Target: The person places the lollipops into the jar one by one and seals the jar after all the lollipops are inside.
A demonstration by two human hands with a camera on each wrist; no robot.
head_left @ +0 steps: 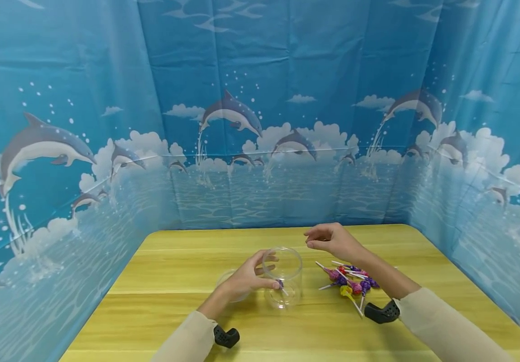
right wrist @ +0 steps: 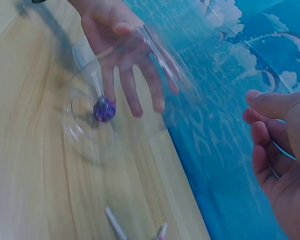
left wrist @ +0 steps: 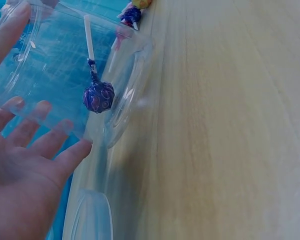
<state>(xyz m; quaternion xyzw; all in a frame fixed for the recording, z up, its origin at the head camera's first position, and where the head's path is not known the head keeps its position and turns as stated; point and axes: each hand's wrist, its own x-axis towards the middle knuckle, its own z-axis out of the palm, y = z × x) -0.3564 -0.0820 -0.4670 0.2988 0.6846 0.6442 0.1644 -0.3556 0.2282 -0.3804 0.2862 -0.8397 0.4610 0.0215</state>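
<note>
A clear plastic jar [head_left: 292,266] stands upright on the table, its open mouth facing up. My left hand [head_left: 252,275] holds its side, the thumb in front and the fingers spread behind. Inside the jar is one purple-wrapped lollipop [left wrist: 98,96] with a white stick; in the right wrist view the lollipop [right wrist: 104,109] shows through the wall near the base. My right hand [head_left: 334,240] hovers to the right of the jar's rim, fingers loosely bent, nothing between them. In the right wrist view the right hand [right wrist: 285,142] is apart from the jar.
To the right of the jar, under my right forearm, lies a loose pile of wrapped lollipops [head_left: 355,287] in purple, pink, red and yellow. A clear round lid [left wrist: 95,217] lies on the table behind my left hand. A dolphin-print curtain [head_left: 260,191] surrounds the yellow wooden table [head_left: 296,337].
</note>
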